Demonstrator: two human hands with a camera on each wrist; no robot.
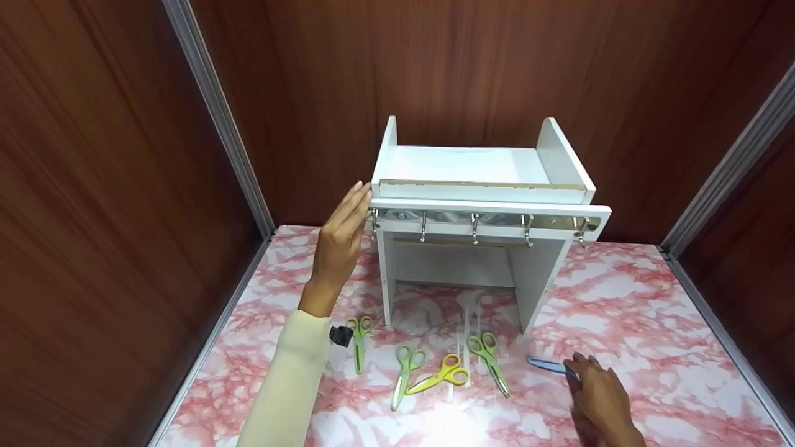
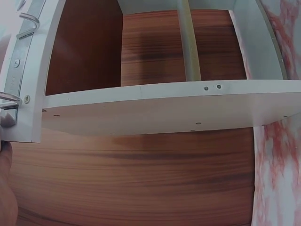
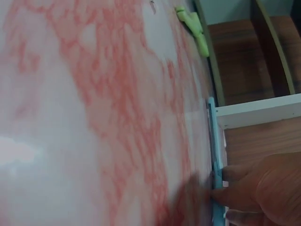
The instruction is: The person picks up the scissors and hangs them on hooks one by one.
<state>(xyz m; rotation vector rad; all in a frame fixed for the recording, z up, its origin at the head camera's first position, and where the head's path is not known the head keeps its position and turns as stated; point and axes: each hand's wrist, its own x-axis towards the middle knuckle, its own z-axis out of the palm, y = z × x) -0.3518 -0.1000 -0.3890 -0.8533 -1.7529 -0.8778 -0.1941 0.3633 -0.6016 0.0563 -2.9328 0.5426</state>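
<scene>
A white shelf unit (image 1: 490,195) with a row of metal hooks along its front rail (image 1: 447,216) stands on the table. My left hand (image 1: 340,239) rests against the left end of that rail, fingers extended upward along the side panel. Part of the same hand (image 2: 6,188) shows beside the rail in the left wrist view. Low over the table at the right, my right hand (image 1: 601,391) pinches a pair of blue scissors (image 1: 546,365) near its handle end. In the right wrist view the blue scissors (image 3: 215,141) appear edge-on, fingertips against them.
Green scissors (image 1: 359,347), another green pair (image 1: 402,375), yellow scissors (image 1: 440,376) and a third green pair (image 1: 490,363) lie before the unit. Clear strips (image 1: 467,335) lie on the marbled red-and-white table (image 1: 658,347). Brown wood panels (image 1: 298,74) enclose the back and sides.
</scene>
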